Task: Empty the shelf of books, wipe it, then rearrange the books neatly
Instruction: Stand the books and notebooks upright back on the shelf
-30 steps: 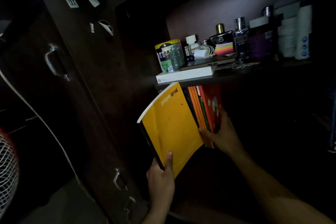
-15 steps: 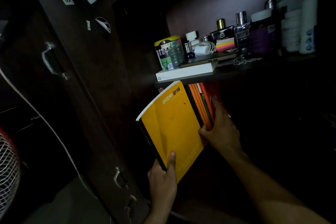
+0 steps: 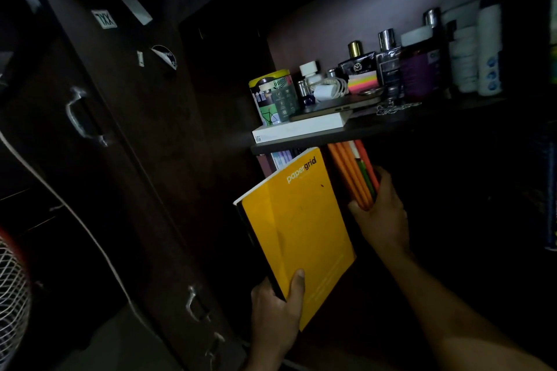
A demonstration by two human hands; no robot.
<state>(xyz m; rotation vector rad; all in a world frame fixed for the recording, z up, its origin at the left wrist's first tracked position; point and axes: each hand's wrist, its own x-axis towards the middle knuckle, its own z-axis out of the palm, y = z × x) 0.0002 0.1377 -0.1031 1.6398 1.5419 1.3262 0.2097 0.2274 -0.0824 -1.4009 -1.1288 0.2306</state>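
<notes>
The left hand (image 3: 275,310) grips the stiff, light yellow notebook (image 3: 298,235) at its bottom corner; right hand (image 3: 381,214) fingers clamp the thin orange books (image 3: 352,178), likely slippery.

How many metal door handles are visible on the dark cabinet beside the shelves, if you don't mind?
3: one handle upper left, a second low down, a third just beneath. Darkness may hide others.
</notes>
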